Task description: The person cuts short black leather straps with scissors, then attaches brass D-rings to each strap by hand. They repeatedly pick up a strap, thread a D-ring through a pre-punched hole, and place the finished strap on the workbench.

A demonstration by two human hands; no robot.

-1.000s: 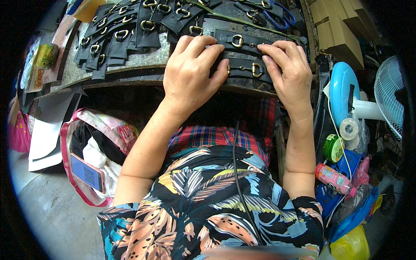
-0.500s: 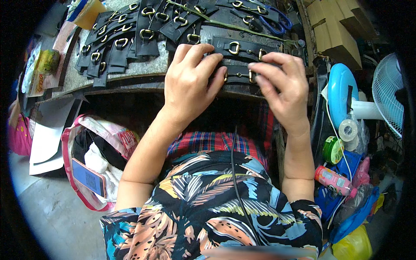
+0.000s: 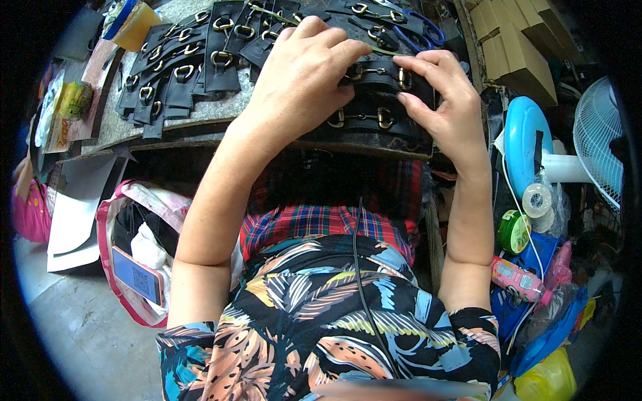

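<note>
Two black leather straps with brass D-rings lie at the bench's near edge: a nearer strap (image 3: pixel 364 117) and a farther strap (image 3: pixel 380 72). My left hand (image 3: pixel 301 70) is over the farther strap's left end, with forefinger and thumb apart and the other fingers curled, partly hidden. On the other end my right hand (image 3: pixel 447 100) is open. Its forefinger and thumb stand apart on either side of the right D-ring (image 3: pixel 404 76); whether they touch it I cannot tell. A thin green-yellow strip (image 3: pixel 384 51) passes under my left hand.
Several similar straps with D-rings (image 3: pixel 180 77) overlap at the bench's left. Blue-handled scissors (image 3: pixel 428 37) lie at the far right. Beside the bench are cardboard boxes (image 3: pixel 518 63), a fan (image 3: pixel 600 144), and a pink bottle (image 3: pixel 518 279). A bag (image 3: pixel 107 247) with a phone (image 3: pixel 137 275) sits lower left.
Both hands have moved away from me, from the nearer strap to the farther one. The left hand now covers part of the green-yellow strip, and the nearer strap is uncovered.
</note>
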